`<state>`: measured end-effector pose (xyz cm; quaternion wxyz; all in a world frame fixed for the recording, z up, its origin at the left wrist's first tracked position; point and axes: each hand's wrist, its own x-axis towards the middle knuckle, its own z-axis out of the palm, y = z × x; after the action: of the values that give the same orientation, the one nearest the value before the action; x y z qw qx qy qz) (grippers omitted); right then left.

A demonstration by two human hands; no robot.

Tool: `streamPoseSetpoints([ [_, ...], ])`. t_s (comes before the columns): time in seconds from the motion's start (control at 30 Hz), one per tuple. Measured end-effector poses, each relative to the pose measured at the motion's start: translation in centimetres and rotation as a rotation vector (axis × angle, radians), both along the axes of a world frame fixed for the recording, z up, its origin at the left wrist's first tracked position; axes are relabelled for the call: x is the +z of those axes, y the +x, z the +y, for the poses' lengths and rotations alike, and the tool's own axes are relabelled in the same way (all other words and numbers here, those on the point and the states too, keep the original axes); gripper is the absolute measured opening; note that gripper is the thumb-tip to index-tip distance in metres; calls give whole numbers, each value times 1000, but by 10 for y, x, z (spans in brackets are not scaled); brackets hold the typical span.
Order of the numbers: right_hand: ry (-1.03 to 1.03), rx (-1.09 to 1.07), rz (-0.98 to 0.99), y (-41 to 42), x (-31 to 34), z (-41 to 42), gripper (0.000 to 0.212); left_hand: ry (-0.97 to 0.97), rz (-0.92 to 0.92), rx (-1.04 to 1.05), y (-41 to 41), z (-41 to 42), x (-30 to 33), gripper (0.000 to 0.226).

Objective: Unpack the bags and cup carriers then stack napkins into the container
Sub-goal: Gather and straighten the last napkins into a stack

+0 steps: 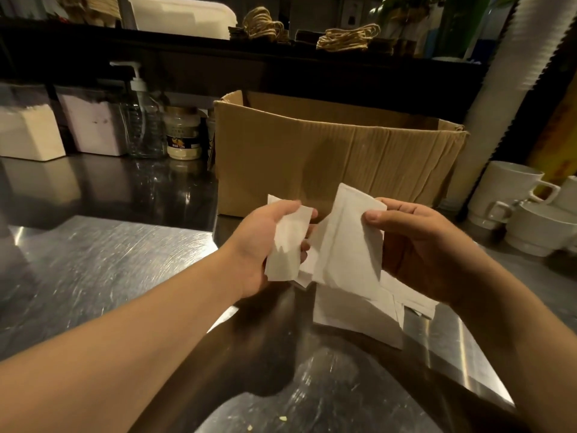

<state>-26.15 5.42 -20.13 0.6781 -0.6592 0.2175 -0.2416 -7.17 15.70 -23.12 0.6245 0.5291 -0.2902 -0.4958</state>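
Note:
My left hand [260, 245] grips a small folded white napkin [288, 245] above the steel counter. My right hand [418, 245] holds a larger bunch of white napkins [349, 245], thumb on its front. More napkins [359, 314] lie loose on the counter under both hands. An open brown cardboard box [337, 154] stands just behind the hands. At the far left stand two clear containers holding white napkin stacks [29, 132] [93, 126]. Brown paper bags with twine handles [349, 37] lie on the dark shelf above.
A pump bottle [142, 120] and a lidded jar [183, 132] stand left of the box. White mugs [518, 201] are stacked at the right, beside a tall column of white cups [505, 98]. The steel counter [93, 260] stretches to the left.

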Motion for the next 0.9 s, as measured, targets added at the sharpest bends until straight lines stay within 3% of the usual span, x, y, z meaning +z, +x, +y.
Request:
streamPoseSetpoints([
  [0.13,52,76,63,3,-6,2,49,58,123,-104,1,3,3,35],
  [0.37,44,-101,160,13,-14,4,59,71,131,-248,4,-2,0,62],
  [0.57,67,58,106,8,-11,6,68,84,177,-229,5,-2,-3,63],
  [0.7,4,-86,181,14,-13,9,47,98,145,-236,4,0,0,68],
  [0.9,131,-174,135,15,-12,15,46,69,163,-216,4,-3,-3,73],
])
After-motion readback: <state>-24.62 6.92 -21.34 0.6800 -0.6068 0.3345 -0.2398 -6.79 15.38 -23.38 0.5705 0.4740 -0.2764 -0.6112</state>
